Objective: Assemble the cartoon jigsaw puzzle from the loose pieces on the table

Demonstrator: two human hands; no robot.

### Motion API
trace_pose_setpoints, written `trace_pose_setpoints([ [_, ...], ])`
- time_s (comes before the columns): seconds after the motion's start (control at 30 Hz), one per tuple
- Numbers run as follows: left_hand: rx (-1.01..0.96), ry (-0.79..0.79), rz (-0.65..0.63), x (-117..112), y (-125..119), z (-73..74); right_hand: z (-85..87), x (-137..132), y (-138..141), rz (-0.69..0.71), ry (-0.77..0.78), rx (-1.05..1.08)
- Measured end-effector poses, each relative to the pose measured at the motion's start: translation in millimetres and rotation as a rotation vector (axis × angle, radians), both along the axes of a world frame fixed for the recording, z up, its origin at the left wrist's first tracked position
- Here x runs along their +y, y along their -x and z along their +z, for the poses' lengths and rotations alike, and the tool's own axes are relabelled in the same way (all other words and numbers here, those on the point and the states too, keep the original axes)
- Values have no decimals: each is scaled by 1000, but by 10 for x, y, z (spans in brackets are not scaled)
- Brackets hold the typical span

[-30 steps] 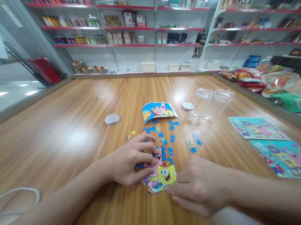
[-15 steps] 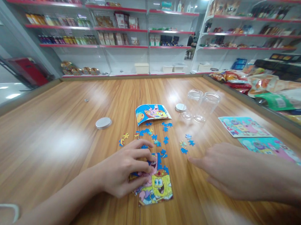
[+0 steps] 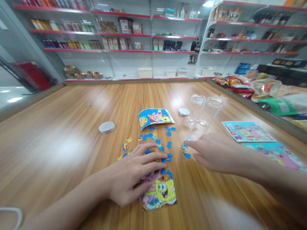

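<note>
My left hand (image 3: 134,171) lies over the partly joined jigsaw puzzle (image 3: 165,192), fingers spread, with the fingertips near its upper edge. The puzzle shows a yellow square cartoon character and a pink one; the hand hides its left side. Loose blue and yellow puzzle pieces (image 3: 157,141) are scattered beyond that hand. To the right, my right hand (image 3: 218,154) stretches its index finger to a small cluster of puzzle pieces (image 3: 186,155), thumb apart and the other fingers mostly hidden. I see nothing held in it. A curved picture card (image 3: 156,118) stands behind the loose pieces.
Silver lids (image 3: 106,127) lie at the left, and another lid (image 3: 184,112) sits beside clear jars (image 3: 211,108). Two flat cartoon pictures (image 3: 248,130) rest at the right. Packaged goods (image 3: 277,105) stand beyond the table's right edge, and shelves line the back.
My right hand has moved forward and left, its index finger now at the small cluster. My left hand has shifted slightly right, its fingers straighter over the puzzle.
</note>
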State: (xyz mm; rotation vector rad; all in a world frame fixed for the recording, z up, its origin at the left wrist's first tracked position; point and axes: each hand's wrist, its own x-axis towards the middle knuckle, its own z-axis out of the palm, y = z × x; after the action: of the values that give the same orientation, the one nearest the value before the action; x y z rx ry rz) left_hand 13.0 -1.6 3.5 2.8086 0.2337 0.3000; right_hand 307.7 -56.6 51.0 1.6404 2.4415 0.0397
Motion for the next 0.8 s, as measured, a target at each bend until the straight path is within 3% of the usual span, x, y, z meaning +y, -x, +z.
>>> trace_pose_setpoints([
  [0.13, 1, -21, 3, -4, 0, -33, -305, 303, 46, 46, -317, 232],
  [0.3, 26, -42, 17, -12, 4, -37, -599, 499, 2, 60, -324, 389],
  [0.53, 28, -34, -39, -36, -20, -18, -662, 497, -35, 128, -351, 478],
  [0.67, -27, -63, -42, -38, -22, -29, -662, 453, -6, 258, -398, 581],
  [0.73, -84, -105, 39, 9, -2, -70, -653, 410, 16, 376, -374, 618],
  [0.8, -180, -156, 232, 95, 30, -138, -643, 366, 36, 452, -347, 607],
])
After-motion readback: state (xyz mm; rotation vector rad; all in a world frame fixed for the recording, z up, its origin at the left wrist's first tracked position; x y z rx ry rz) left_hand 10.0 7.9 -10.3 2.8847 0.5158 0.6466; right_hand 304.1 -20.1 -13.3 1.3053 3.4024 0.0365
